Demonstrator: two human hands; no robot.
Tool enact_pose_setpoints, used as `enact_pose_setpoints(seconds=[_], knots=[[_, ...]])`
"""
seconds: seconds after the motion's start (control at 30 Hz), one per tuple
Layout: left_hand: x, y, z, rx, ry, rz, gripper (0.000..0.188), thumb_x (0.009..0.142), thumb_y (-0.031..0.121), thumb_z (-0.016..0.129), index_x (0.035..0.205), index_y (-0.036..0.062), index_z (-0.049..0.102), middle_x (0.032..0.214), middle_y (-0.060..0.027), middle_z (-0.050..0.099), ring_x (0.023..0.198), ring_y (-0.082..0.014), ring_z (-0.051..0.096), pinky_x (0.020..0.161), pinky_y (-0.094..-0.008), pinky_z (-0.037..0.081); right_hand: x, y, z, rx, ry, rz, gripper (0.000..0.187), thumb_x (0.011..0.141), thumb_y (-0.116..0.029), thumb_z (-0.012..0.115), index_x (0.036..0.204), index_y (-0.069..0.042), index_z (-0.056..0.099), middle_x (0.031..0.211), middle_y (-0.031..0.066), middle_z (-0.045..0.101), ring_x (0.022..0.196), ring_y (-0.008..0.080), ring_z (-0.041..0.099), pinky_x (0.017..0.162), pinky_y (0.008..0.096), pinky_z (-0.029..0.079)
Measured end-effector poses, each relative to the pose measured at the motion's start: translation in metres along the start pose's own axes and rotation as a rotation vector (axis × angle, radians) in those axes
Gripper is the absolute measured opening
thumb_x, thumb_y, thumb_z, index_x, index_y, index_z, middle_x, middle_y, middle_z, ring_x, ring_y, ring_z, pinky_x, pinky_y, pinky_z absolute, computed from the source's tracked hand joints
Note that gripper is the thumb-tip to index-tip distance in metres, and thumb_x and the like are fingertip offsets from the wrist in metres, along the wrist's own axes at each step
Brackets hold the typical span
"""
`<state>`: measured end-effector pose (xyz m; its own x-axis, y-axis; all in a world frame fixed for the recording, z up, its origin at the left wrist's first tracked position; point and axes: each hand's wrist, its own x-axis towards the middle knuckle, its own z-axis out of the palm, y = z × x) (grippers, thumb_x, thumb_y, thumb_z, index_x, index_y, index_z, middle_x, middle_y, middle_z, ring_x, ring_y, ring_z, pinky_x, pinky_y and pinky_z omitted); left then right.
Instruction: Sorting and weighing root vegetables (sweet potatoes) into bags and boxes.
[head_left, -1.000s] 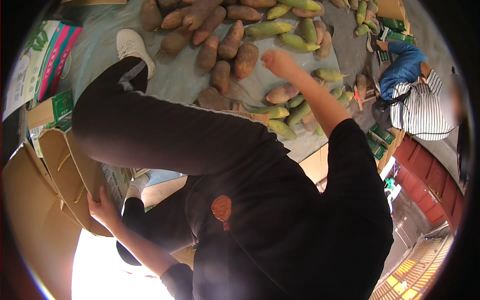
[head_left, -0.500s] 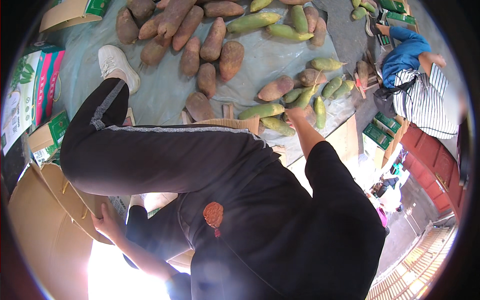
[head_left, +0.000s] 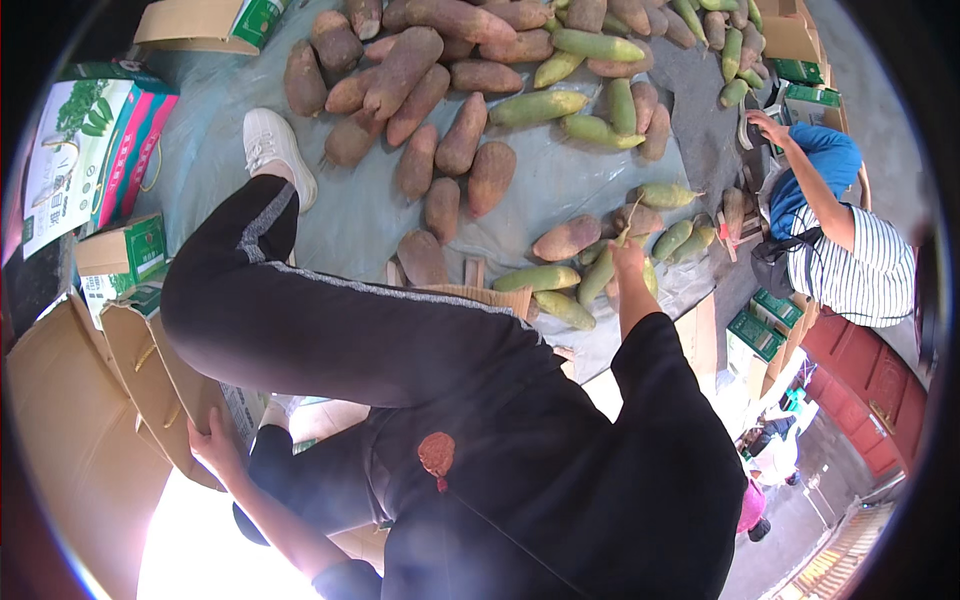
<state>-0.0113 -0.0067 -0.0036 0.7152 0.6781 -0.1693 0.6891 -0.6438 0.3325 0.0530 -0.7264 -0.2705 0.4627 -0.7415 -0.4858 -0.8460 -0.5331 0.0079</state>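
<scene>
Toward the right of the middle, my right hand (head_left: 628, 262) is closed at the slim end of a green radish (head_left: 597, 279), its fingers partly hidden from above. Around it lie more green radishes (head_left: 565, 309) and a reddish-brown root (head_left: 567, 238). At the lower left, my left hand (head_left: 216, 447) grips the edge of an upright cardboard carton (head_left: 170, 385) that has a yellow cord handle. Its thumb shows on the near face, and the other fingers are mostly behind the board.
A plastic sheet (head_left: 350, 215) bears a large heap of reddish-brown roots (head_left: 400, 75). Printed cartons (head_left: 95, 160) stand at the left. On the right, a person in a striped shirt (head_left: 865, 255) crouches beside green boxes (head_left: 757, 335). My bent leg (head_left: 330, 325) crosses the middle.
The view has shifted, so the scene sits lower and further right. My right hand stays among the radishes, slightly turned. My left hand keeps hold of the carton. The striped-shirt person's arm has reached out.
</scene>
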Motion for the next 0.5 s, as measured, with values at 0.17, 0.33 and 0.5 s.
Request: enact_pose_setpoints(seconds=[0.17, 0.33, 0.5], knots=[[0.002, 0.000, 0.003, -0.021, -0.001, 0.032, 0.030, 0.082, 0.010, 0.060, 0.108, -0.0054, 0.058, 0.092, -0.0177, 0.066, 0.081, -0.0259, 0.063, 0.076, -0.0362, 0.048, -0.023, -0.032, -0.004, -0.148, -0.076, -0.123, 0.035, 0.078, -0.030, 0.067, 0.105, -0.009, 0.058, 0.110, 0.0191, 0.060, 0.106, 0.0372, 0.055, 0.088, 0.0432, 0.046], [-0.003, -0.001, 0.002, -0.058, 0.042, 0.055, 0.026, 0.081, 0.010, 0.060, 0.104, -0.0028, 0.059, 0.088, -0.0162, 0.067, 0.078, -0.0257, 0.065, 0.073, -0.0360, 0.049, -0.054, -0.055, -0.014, -0.157, -0.111, -0.276, 0.030, 0.078, -0.027, 0.066, 0.101, -0.009, 0.059, 0.105, 0.0186, 0.060, 0.102, 0.0376, 0.056, 0.085, 0.0446, 0.045], [-0.001, -0.002, -0.001, 0.043, 0.061, 0.116, 0.024, 0.078, 0.012, 0.063, 0.099, 0.0009, 0.061, 0.083, -0.0189, 0.065, 0.077, -0.0335, 0.064, 0.070, -0.0383, 0.048, -0.056, -0.051, -0.015, -0.214, -0.014, -0.539, 0.027, 0.076, -0.025, 0.067, 0.096, -0.008, 0.060, 0.098, 0.0179, 0.060, 0.096, 0.0370, 0.056, 0.082, 0.0441, 0.046]])
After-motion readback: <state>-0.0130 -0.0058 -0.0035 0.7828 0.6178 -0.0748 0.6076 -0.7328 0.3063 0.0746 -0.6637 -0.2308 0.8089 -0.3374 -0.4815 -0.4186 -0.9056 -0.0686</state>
